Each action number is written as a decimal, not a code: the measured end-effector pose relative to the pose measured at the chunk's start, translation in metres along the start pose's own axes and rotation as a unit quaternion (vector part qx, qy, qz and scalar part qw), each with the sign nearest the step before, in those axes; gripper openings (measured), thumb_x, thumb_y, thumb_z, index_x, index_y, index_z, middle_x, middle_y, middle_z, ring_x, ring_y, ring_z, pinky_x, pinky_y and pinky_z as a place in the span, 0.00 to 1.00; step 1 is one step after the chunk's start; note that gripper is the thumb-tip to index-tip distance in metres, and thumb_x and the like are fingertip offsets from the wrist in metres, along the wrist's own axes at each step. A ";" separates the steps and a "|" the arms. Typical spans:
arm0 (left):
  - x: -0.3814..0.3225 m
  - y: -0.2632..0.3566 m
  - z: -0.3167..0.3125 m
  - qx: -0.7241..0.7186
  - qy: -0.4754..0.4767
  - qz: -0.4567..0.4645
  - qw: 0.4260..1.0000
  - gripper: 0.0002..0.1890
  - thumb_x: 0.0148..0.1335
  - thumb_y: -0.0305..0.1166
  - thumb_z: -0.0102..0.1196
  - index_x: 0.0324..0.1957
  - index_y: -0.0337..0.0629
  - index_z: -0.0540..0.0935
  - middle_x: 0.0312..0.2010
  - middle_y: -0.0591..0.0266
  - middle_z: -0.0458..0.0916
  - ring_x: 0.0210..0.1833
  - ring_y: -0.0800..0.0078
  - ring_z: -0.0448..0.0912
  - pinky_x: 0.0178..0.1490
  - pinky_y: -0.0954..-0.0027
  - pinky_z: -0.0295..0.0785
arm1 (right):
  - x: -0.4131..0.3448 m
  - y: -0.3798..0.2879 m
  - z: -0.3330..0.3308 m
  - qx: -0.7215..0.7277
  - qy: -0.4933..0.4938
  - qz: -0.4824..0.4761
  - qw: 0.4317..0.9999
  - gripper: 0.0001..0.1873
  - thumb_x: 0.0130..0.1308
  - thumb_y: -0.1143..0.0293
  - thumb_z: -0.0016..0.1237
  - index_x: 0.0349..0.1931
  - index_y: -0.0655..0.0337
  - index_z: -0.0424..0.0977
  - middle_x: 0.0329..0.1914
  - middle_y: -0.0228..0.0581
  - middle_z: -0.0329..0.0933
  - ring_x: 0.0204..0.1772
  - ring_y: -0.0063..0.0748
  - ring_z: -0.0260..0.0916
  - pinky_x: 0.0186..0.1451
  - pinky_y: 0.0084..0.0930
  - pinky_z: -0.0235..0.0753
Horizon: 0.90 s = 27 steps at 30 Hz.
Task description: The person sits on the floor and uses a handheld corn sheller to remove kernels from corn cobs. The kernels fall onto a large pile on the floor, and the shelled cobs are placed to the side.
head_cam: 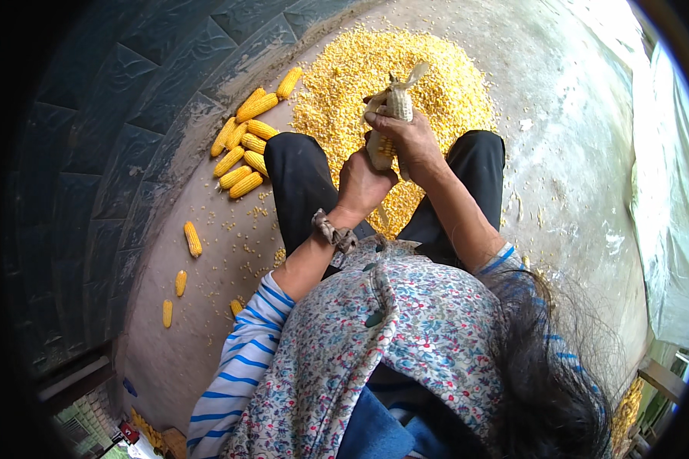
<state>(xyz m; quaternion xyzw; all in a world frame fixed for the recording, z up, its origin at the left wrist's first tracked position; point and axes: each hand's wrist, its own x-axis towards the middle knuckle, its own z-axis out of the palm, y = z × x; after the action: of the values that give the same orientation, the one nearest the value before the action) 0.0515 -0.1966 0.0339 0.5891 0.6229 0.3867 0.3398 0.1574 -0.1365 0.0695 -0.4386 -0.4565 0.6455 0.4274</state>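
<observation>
My right hand (411, 137) grips a corn cob (400, 106) over the loose kernels between my knees. Its upper part is pale and stripped of kernels, and a dry husk strip (418, 74) trails from the tip. Yellow kernels (386, 146) still show lower down, between my hands. Close below, my left hand (366, 181) is curled around the lower end, where a pale rounded piece shows; whether this is the same cob or a second one is unclear. Beneath both hands spreads a broad heap of yellow corn kernels (356, 69).
Several unshelled corn ears (246, 146) lie beyond my left knee by the dark tiled wall (120, 97). A few single ears (193, 238) and stray kernels are scattered on the concrete floor (166, 367). Pale plastic sheeting (663, 201) hangs at the right.
</observation>
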 end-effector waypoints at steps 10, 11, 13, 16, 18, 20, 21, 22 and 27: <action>-0.003 0.013 -0.011 -0.430 -0.176 -0.229 0.855 0.03 0.49 0.25 0.57 0.24 0.39 0.77 0.15 0.65 0.72 0.15 0.76 0.71 0.19 0.73 0.66 | 0.007 0.016 -0.015 0.030 0.059 -0.056 0.996 0.15 0.62 0.63 0.58 0.42 0.62 0.74 0.33 0.31 0.76 0.35 0.21 0.72 0.38 0.23 0.73; -0.002 0.013 -0.012 -0.428 -0.170 -0.242 0.854 0.02 0.49 0.25 0.57 0.25 0.39 0.77 0.15 0.65 0.72 0.15 0.76 0.71 0.19 0.73 0.67 | 0.009 0.015 -0.020 0.047 0.044 -0.020 0.998 0.16 0.61 0.61 0.59 0.43 0.62 0.73 0.33 0.31 0.76 0.36 0.22 0.72 0.38 0.23 0.73; 0.000 0.001 -0.007 -0.358 -0.144 -0.172 0.906 0.06 0.48 0.27 0.61 0.27 0.37 0.78 0.19 0.64 0.76 0.19 0.73 0.74 0.24 0.71 0.70 | 0.008 0.009 -0.021 0.108 -0.001 0.027 0.994 0.18 0.60 0.59 0.59 0.44 0.62 0.73 0.34 0.32 0.76 0.37 0.23 0.72 0.40 0.24 0.73; 0.003 -0.005 0.001 -0.014 -0.018 -0.012 1.000 0.12 0.48 0.32 0.64 0.32 0.36 0.79 0.27 0.56 0.82 0.30 0.64 0.82 0.33 0.64 0.74 | 0.000 -0.011 -0.009 0.178 -0.063 0.046 0.981 0.19 0.59 0.60 0.59 0.46 0.60 0.73 0.36 0.34 0.76 0.38 0.26 0.73 0.42 0.25 0.72; 0.003 0.003 0.004 0.039 0.008 -0.003 0.999 0.13 0.48 0.33 0.63 0.34 0.36 0.79 0.27 0.54 0.82 0.32 0.61 0.83 0.34 0.63 0.75 | 0.001 -0.005 0.003 0.001 -0.014 0.001 1.000 0.18 0.56 0.63 0.60 0.43 0.63 0.75 0.35 0.36 0.77 0.38 0.26 0.73 0.43 0.27 0.72; 0.006 -0.011 0.005 0.051 0.000 0.055 0.997 0.12 0.48 0.31 0.61 0.34 0.35 0.79 0.24 0.58 0.82 0.28 0.65 0.82 0.31 0.65 0.74 | 0.000 0.005 0.007 -0.074 0.020 -0.067 0.995 0.17 0.55 0.65 0.60 0.42 0.65 0.76 0.33 0.39 0.78 0.35 0.25 0.73 0.40 0.28 0.73; 0.005 -0.009 0.000 -0.028 -0.038 0.007 0.999 0.11 0.48 0.30 0.61 0.33 0.34 0.79 0.23 0.60 0.81 0.26 0.68 0.81 0.30 0.67 0.73 | 0.000 0.009 0.006 -0.081 0.039 -0.084 0.992 0.16 0.56 0.65 0.60 0.42 0.64 0.76 0.32 0.38 0.78 0.34 0.25 0.73 0.39 0.27 0.73; 0.004 -0.005 -0.003 -0.107 -0.075 -0.040 0.991 0.09 0.48 0.29 0.60 0.32 0.34 0.79 0.22 0.62 0.80 0.24 0.70 0.79 0.28 0.68 0.72 | 0.000 0.013 0.007 -0.087 0.059 -0.100 0.989 0.16 0.56 0.65 0.60 0.42 0.63 0.76 0.31 0.38 0.78 0.34 0.24 0.73 0.38 0.27 0.73; -0.006 0.008 -0.012 -0.360 -0.192 -0.164 0.898 0.04 0.48 0.27 0.57 0.24 0.38 0.77 0.18 0.67 0.75 0.19 0.80 0.71 0.23 0.76 0.65 | 0.000 0.014 -0.009 0.003 0.065 -0.077 0.995 0.15 0.61 0.61 0.59 0.40 0.63 0.75 0.33 0.30 0.77 0.35 0.19 0.72 0.37 0.20 0.73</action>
<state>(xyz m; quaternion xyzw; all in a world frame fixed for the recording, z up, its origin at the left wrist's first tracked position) 0.0447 -0.2039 0.0463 0.3794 0.4517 0.4024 0.7001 0.1637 -0.1373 0.0539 -0.4420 -0.4582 0.5824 0.5054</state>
